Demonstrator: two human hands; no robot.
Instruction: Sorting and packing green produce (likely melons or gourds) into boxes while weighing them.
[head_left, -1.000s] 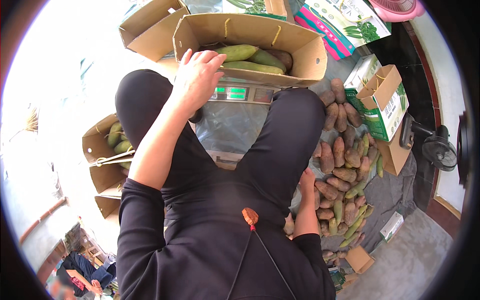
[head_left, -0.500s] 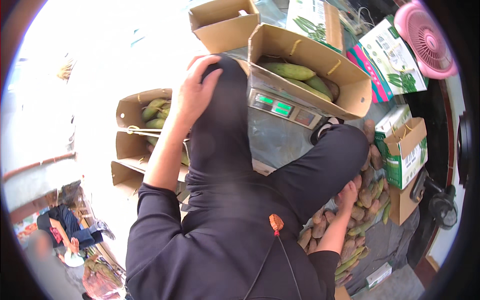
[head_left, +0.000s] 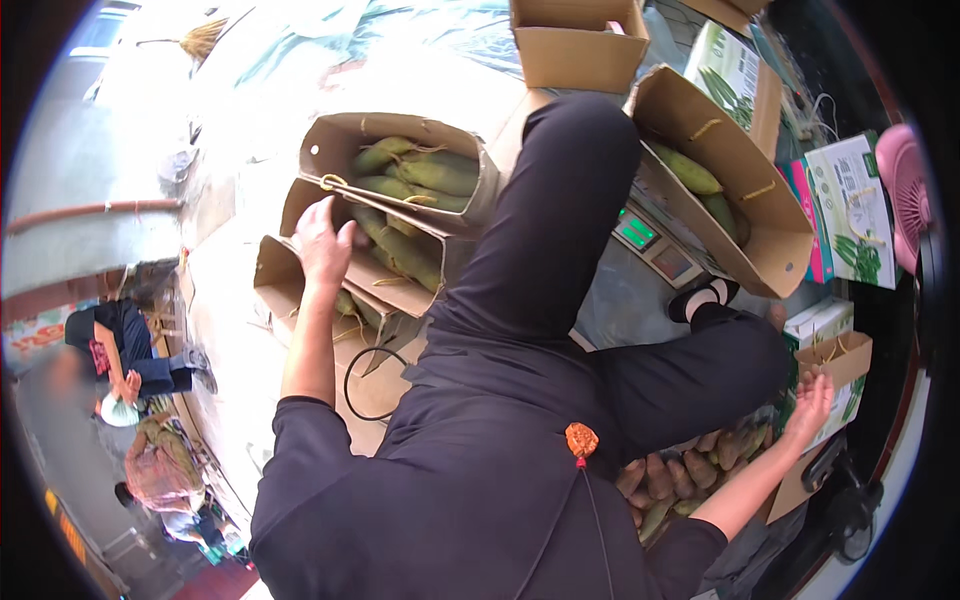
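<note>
My left hand [head_left: 325, 245], fingers apart and empty, is at the left end of the middle open cardboard box [head_left: 295, 210]; contact with its rim is unclear. That box holds long green radishes [head_left: 400, 250]. Just beyond it, another box [head_left: 325, 135] holds more green radishes [head_left: 430, 175], and a nearer one [head_left: 275, 265] has a few inside. My right hand [head_left: 812, 408] is raised beyond my bent knee, fingers stretched out with nothing in them, near a small green-and-white carton [head_left: 850, 362]. Below it lies a pile of loose radishes [head_left: 690, 475].
A digital scale [head_left: 660, 250] with green digits carries a box [head_left: 775, 240] of radishes at front right. An empty-looking box [head_left: 580, 55] stands at the far side. A pink fan [head_left: 900, 190] and printed cartons [head_left: 850, 210] line the right. People [head_left: 125, 350] sit far left.
My left hand has left my knee and moved to the boxes on the left. My right hand has lifted from the radish pile, moving outward. The view has turned left.
</note>
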